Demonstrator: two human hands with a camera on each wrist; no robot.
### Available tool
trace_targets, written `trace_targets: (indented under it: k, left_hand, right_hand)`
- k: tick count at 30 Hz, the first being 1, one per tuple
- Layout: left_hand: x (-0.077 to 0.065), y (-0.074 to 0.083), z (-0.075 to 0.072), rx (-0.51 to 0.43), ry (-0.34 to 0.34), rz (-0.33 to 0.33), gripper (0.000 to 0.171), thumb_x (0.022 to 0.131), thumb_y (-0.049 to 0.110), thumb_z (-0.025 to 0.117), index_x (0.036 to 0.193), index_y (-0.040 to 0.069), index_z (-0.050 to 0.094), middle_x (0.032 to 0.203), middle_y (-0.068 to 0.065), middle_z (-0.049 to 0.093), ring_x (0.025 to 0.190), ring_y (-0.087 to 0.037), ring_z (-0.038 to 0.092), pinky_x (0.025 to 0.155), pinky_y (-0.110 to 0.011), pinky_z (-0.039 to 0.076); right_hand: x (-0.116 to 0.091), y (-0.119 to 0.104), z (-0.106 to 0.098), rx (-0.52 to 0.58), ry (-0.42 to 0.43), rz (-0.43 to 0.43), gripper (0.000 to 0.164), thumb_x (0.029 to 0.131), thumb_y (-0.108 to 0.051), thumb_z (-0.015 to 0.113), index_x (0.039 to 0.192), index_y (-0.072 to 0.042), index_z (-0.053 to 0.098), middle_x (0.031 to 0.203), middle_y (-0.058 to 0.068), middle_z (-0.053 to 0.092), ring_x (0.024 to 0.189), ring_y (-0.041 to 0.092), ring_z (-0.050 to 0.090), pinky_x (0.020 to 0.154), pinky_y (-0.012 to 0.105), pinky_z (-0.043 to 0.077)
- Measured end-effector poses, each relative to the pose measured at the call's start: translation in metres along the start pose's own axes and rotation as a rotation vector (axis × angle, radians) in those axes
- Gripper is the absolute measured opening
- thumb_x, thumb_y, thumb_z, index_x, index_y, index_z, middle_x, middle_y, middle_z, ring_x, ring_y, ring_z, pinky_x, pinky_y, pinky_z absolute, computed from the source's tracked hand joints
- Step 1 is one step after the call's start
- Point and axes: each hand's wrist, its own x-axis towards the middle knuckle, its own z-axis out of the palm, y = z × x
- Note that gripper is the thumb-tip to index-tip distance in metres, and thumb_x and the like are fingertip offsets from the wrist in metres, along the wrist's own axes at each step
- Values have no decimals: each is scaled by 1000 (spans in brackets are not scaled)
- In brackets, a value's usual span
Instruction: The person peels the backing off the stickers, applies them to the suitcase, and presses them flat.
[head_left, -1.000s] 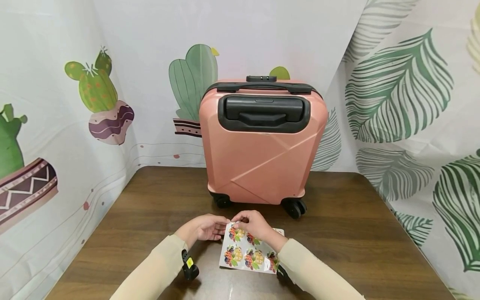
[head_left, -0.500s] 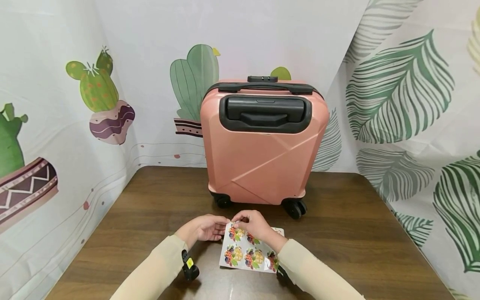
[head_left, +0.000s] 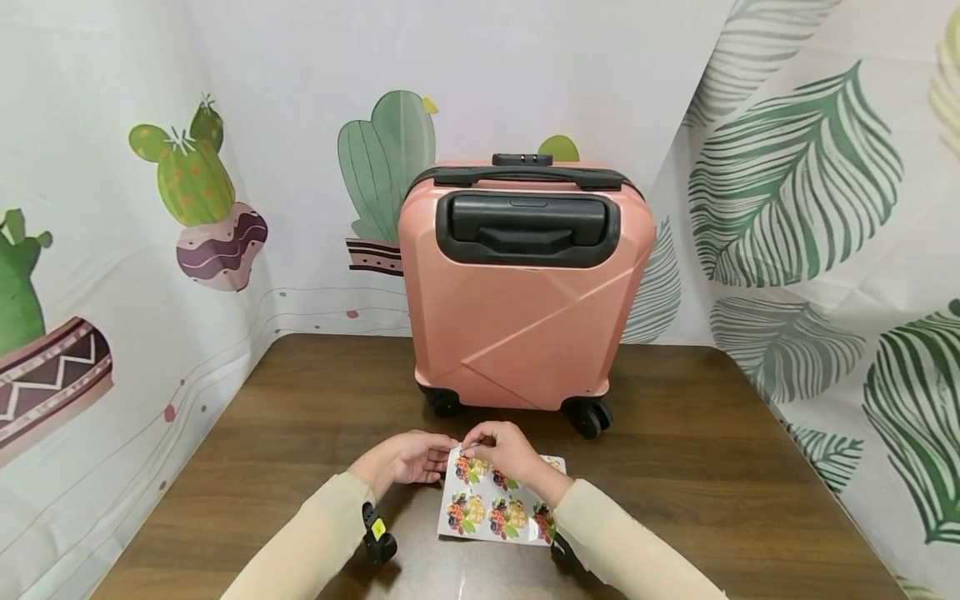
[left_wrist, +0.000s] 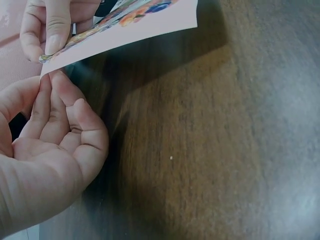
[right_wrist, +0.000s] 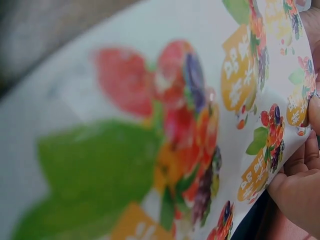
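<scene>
Sticker sheet (head_left: 491, 500) judged light, flexible, crease-prone; edge hold advised; fingers of left hand (head_left: 415, 458) and right hand (head_left: 516, 457) pinch its corner

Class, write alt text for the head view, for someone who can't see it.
A person's left hand and right hand pinch a fruit-printed sheet near its far left corner, over a brown table, before an upright pink suitcase.

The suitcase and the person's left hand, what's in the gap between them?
Just bare table lies between the left hand and the suitcase; the head view shows it.
</scene>
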Motion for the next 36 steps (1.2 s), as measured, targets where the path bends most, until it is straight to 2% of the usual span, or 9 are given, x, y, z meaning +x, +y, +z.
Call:
trace_targets:
  k: [10,19,36]
  left_hand:
    - [-2,-1,0,41,29,3,21,100,19,60,80,20,67,79,5,67,77,-8,61,70,-23,48]
    - [-3,0,1,79,57,8,19,95,15,64,77,18,68,73,6,66,71,-8,59,65,-23,48]
    - [-9,6,6,226,121,57,12,91,12,70,79,10,72,67,5,62,64,-7,57,59,-20,46]
  right_hand:
    - [-1,-1,1,-8,-7,46,7,93,-10,74,96,-3,76,90,13,72,72,6,53,65,21,45]
    - [1,2,3,-32,-18,42,6,93,-10,74,92,-3,74,90,11,72,73,7,52,67,20,44]
    - [-1,3,3,-35,-56,42,7,95,-7,70,93,-1,72,93,12,71,78,10,53,70,20,45]
